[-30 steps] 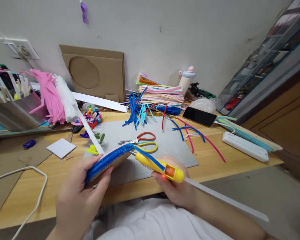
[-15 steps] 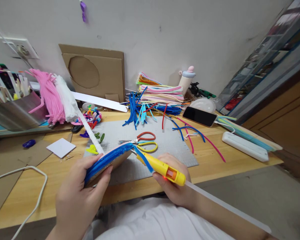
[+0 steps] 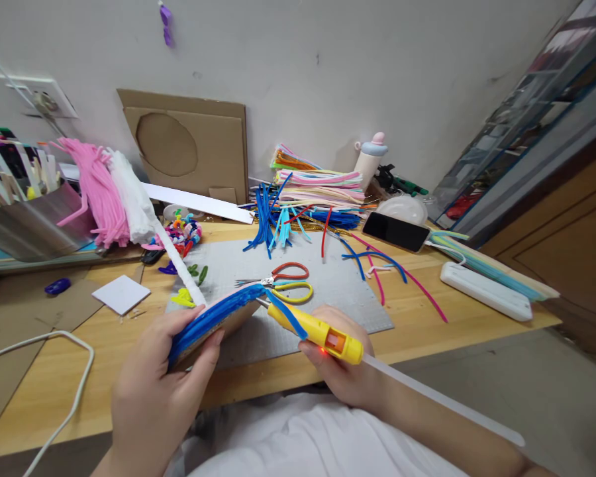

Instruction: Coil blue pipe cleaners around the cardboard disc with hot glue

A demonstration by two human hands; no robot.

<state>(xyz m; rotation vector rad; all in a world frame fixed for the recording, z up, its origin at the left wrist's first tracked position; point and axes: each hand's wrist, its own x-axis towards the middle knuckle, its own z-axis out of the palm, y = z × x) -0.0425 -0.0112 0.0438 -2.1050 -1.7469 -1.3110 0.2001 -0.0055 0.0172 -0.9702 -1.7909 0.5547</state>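
My left hand is closed round a curved cardboard piece whose edge is lined with blue pipe cleaners. In my right hand is a yellow glue gun, its metal nozzle at the blue edge near the far end of the piece. A loose blue pipe cleaner end hangs from that end and lies across the gun. A long translucent glue stick sticks out of the gun's back. Just beyond the piece lie scissors with red and yellow handles.
A grey cutting mat lies on the wooden table. Behind it are bundled pipe cleaners and a phone. A white power strip sits at right. At left are a metal holder, white card and a cable.
My right hand and the glue gun have shifted slightly left, with the gun's back end and glue stick moving the same way. My left hand and the cardboard piece stay almost still.
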